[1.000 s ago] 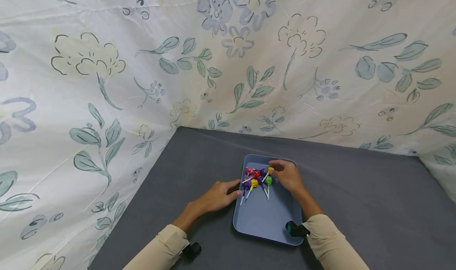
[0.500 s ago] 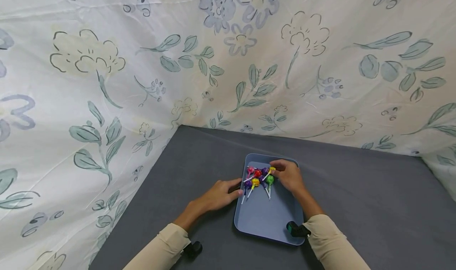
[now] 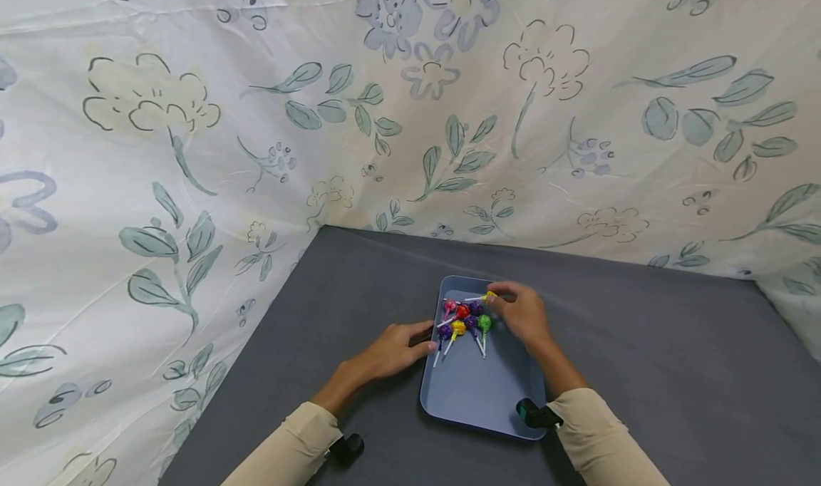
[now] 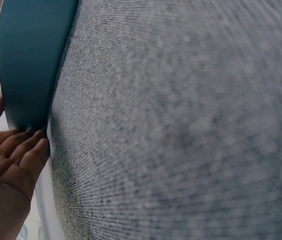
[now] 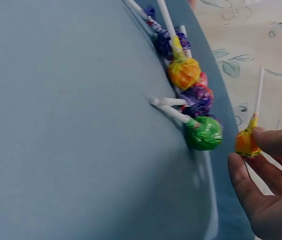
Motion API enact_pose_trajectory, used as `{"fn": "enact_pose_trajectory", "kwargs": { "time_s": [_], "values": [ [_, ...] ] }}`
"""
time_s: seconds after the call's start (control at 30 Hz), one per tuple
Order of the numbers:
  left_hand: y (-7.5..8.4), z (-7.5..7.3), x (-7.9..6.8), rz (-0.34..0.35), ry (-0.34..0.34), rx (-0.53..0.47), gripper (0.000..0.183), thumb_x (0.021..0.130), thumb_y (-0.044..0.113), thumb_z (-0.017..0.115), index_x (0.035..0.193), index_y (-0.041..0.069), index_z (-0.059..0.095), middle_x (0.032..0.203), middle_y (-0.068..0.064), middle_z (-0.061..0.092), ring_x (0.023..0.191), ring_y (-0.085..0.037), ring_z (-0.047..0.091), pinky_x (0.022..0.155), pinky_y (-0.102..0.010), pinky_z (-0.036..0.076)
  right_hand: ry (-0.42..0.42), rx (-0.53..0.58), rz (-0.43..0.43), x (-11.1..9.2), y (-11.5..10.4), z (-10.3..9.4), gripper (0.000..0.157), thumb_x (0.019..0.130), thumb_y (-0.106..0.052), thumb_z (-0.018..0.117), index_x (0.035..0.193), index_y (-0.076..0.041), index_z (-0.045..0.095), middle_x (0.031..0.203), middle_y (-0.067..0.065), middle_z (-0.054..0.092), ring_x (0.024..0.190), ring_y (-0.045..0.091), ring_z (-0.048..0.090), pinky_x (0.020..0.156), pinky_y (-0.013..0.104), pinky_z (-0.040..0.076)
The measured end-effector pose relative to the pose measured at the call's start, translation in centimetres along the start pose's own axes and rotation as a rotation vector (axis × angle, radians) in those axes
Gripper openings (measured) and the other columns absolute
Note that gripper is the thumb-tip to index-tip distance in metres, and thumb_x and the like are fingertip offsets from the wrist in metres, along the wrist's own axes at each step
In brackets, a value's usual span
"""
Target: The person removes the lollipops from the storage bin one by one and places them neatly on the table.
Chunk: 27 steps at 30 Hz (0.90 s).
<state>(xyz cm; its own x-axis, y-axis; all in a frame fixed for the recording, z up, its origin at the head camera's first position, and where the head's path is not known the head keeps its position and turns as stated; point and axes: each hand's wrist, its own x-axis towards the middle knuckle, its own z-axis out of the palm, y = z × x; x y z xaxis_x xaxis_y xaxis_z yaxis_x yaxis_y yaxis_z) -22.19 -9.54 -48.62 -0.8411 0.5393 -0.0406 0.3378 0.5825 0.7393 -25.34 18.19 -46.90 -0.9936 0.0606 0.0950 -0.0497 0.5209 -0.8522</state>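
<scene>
My right hand (image 3: 522,315) pinches a yellow lollipop (image 5: 248,142) by its wrapped head, between thumb and fingertips, over the far right part of the blue tray (image 3: 481,393). Its white stick points left in the head view and up in the right wrist view. Beside it in the tray lie a green lollipop (image 3: 484,323), another yellow lollipop (image 3: 458,327), a red lollipop (image 3: 462,312), a pink lollipop (image 3: 449,306) and several purple lollipops (image 3: 445,332). My left hand (image 3: 394,350) touches the tray's left side, fingertips at its outer wall (image 4: 31,75) and thumb at the rim.
The tray stands on a grey cloth-covered table (image 3: 616,358). A floral curtain (image 3: 410,115) hangs behind the table and along its left side. Black wrist cameras sit under the left cuff (image 3: 346,449) and on the right wrist (image 3: 535,413).
My right hand has drawn the yellow lollipop slightly up and away from the others, and its stick has swung from slanting down-left to pointing left. My left hand and the tray stay in place.
</scene>
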Motion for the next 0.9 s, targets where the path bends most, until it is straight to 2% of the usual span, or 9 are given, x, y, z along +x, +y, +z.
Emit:
{"fn": "enact_pose_trajectory", "kwargs": {
  "time_s": [0.07, 0.13, 0.3, 0.53, 0.67, 0.9],
  "values": [
    [-0.1, 0.0, 0.0, 0.001, 0.004, -0.015, 0.06, 0.109, 0.037, 0.061, 0.156, 0.003, 0.051, 0.157, -0.015, 0.055, 0.145, -0.031, 0.054, 0.119, -0.052, 0.043, 0.011, 0.017, 0.0, -0.1, -0.4, -0.3, 0.027, 0.104, -0.01, 0.069, 0.128, 0.0, 0.073, 0.127, 0.022, 0.072, 0.101, 0.036, 0.076, 0.079, 0.036, 0.06],
    [-0.1, 0.0, -0.1, 0.001, 0.006, -0.025, 0.06, 0.108, 0.036, 0.062, 0.156, 0.002, 0.051, 0.157, -0.015, 0.056, 0.144, -0.031, 0.055, 0.119, -0.052, 0.043, 0.012, 0.04, -0.001, -0.3, -0.8, -0.6, 0.029, 0.105, -0.011, 0.069, 0.13, 0.002, 0.072, 0.127, 0.023, 0.072, 0.097, 0.037, 0.076, 0.08, 0.038, 0.062],
    [-0.3, -0.1, -0.1, 0.004, 0.002, -0.029, 0.059, 0.108, 0.035, 0.063, 0.156, 0.004, 0.052, 0.157, -0.014, 0.055, 0.145, -0.03, 0.054, 0.119, -0.052, 0.043, 0.002, 0.105, 0.026, -0.8, -1.4, -1.8, 0.031, 0.105, -0.012, 0.068, 0.132, 0.003, 0.07, 0.127, 0.024, 0.071, 0.103, 0.04, 0.076, 0.091, 0.046, 0.063],
    [-0.3, -0.3, -0.2, 0.03, -0.004, -0.039, 0.058, 0.108, 0.034, 0.063, 0.155, 0.0, 0.052, 0.155, -0.017, 0.056, 0.142, -0.033, 0.056, 0.117, -0.054, 0.045, 0.037, 0.13, 0.024, -1.5, -1.2, -3.7, 0.034, 0.104, -0.012, 0.071, 0.132, 0.006, 0.069, 0.128, 0.026, 0.07, 0.106, 0.038, 0.075, 0.085, 0.029, 0.063],
    [-0.3, -0.3, -0.2, 0.02, -0.002, -0.053, 0.057, 0.109, 0.034, 0.062, 0.156, 0.003, 0.052, 0.156, -0.015, 0.056, 0.143, -0.031, 0.055, 0.119, -0.052, 0.044, 0.064, 0.113, 0.027, -2.1, -0.9, -4.8, 0.034, 0.103, -0.014, 0.071, 0.132, 0.004, 0.07, 0.129, 0.024, 0.069, 0.106, 0.027, 0.074, 0.084, 0.024, 0.062],
    [-0.6, -0.2, -0.2, 0.013, 0.009, -0.075, 0.056, 0.109, 0.033, 0.061, 0.156, 0.004, 0.053, 0.157, -0.014, 0.056, 0.143, -0.031, 0.056, 0.119, -0.051, 0.044, 0.102, 0.058, 0.039, -2.9, 0.1, -6.0, 0.034, 0.103, -0.019, 0.073, 0.13, 0.002, 0.071, 0.127, 0.022, 0.071, 0.096, 0.006, 0.07, 0.075, 0.017, 0.059]
  ]
}}
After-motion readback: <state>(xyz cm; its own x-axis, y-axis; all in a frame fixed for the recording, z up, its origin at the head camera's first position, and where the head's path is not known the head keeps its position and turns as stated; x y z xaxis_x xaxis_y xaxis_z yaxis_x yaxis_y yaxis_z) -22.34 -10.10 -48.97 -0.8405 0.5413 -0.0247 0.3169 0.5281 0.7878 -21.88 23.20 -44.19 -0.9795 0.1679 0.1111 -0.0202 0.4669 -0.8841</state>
